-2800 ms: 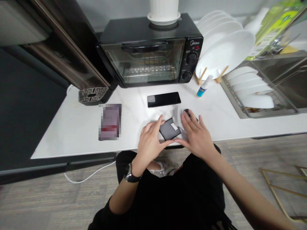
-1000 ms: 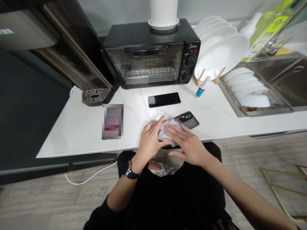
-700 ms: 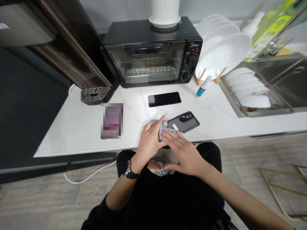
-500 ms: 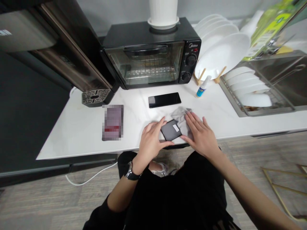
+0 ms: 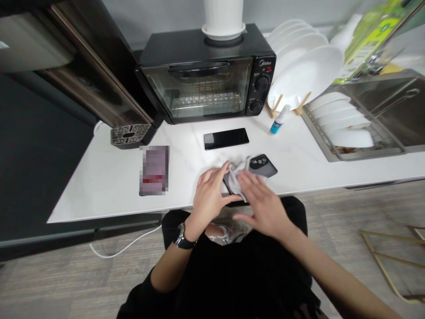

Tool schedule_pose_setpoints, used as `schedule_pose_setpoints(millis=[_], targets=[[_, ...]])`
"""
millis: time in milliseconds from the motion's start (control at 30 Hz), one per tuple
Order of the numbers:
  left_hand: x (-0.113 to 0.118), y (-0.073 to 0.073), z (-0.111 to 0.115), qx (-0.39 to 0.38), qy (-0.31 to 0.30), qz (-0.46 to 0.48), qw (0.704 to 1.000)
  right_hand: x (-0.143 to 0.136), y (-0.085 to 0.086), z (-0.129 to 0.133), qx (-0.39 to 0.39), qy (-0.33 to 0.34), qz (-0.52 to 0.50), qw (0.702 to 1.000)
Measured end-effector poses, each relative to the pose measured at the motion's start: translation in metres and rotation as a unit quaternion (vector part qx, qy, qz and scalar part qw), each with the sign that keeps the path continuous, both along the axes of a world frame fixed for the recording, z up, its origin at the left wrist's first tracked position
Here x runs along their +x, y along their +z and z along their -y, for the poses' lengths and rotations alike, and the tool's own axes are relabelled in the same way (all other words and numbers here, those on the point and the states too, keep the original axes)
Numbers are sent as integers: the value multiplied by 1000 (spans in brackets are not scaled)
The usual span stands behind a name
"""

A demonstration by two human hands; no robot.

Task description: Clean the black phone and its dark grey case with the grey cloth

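A dark phone (image 5: 269, 169) lies back up near the counter's front edge, its camera end pointing right. My left hand (image 5: 207, 195) grips the phone's left end between thumb and fingers. A crumpled grey cloth (image 5: 235, 172) covers the middle of the phone. Over the cloth, my right hand (image 5: 265, 208) rests with fingers stretched out flat and the thumb apart; the fingers are slightly blurred. Behind them lies a second phone (image 5: 226, 138), black screen up. A small spray bottle (image 5: 277, 122) with a blue label stands to its right.
A blurred-out purple item (image 5: 154, 170) lies at the left. Behind stand a black toaster oven (image 5: 202, 88), with a white pot (image 5: 224, 17) on top, and a tall dispenser (image 5: 131, 133). Racked plates (image 5: 307, 73) and a sink (image 5: 392, 97) with dishes are at the right.
My right hand has moved left with the cloth, across the phone's back. The camera end of the phone, covered before, now shows. My left hand keeps its grip.
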State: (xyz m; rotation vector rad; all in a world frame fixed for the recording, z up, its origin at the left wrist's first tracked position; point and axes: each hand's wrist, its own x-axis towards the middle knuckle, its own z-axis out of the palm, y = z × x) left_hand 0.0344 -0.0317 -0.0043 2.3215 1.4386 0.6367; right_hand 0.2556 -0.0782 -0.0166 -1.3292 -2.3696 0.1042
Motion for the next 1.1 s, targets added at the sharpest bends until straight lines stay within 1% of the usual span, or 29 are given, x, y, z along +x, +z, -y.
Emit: schedule_pose_setpoints(millis=[33,67,100,133,233,267,300,333,367,400,433,467,500,533,600,633,667,733,800,833,867,900,933,967,1033,1067,1100], targets=[[0,0,0,2,3,-4,1000,-4,0,4,-8,35,-4,999],[0,-1,1,4,4,-5,1000,-5,-1,6,-14,52,-6,999],[0,-1,1,4,3,-5,1000,-3,-2,6,-13,46,-4,999],[0,0,1,3,0,-3,1000,3,-3,4,-8,19,1,1000],[1,1,1,1,-11,7,1000,18,-8,-6,10,-105,12,994],[1,1,0,1,-12,9,1000,17,-10,-8,11,-127,10,992],[2,2,0,1,-12,9,1000,11,-11,-8,8,-127,5,992],[2,2,0,2,-10,7,1000,2,-11,-7,7,-104,-3,994],[2,2,-1,1,-8,4,1000,-9,-10,-4,5,-69,-13,998],[2,2,-1,0,-8,1,1000,-19,-10,-2,1,-17,-21,1000],[2,2,-1,-1,-9,1,1000,-25,-8,0,-2,22,-29,999],[2,2,-1,-3,-10,1,1000,-26,-7,1,-5,43,-33,998],[2,2,0,-6,-11,3,1000,-22,-6,0,-5,41,-34,999],[2,3,0,-9,-12,6,1000,-14,-5,-3,-2,18,-30,999],[2,4,0,-16,-15,10,1000,2,-5,-11,2,-50,-12,999],[2,4,-1,-19,-14,11,1000,5,-5,-15,4,-78,-6,997],[3,4,-1,-21,-15,10,1000,4,-5,-18,5,-88,-2,996],[3,5,-2,-19,-13,5,1000,-9,-6,-19,5,-58,-6,998],[2,4,-2,-18,-9,-2,1000,-25,-6,-14,3,4,-15,1000],[2,4,-3,-19,-8,-2,1000,-27,-7,-11,-1,32,-14,999],[2,4,-2,-20,-8,0,1000,-24,-7,-8,-5,48,-10,999],[2,4,-2,-22,-8,5,1000,-15,-8,-6,-7,46,-2,999],[2,4,-2,-25,-10,9,1000,-2,-9,-5,-7,27,10,1000],[2,4,-2,-26,-11,13,1000,13,-9,-6,-4,-11,22,1000],[3,4,-2,-25,-14,16,999,36,-10,-12,8,-110,35,993],[4,4,-3,-22,-15,16,1000,39,-10,-16,14,-143,35,989],[4,4,-3,-19,-15,15,1000,36,-10,-19,17,-153,32,988]])
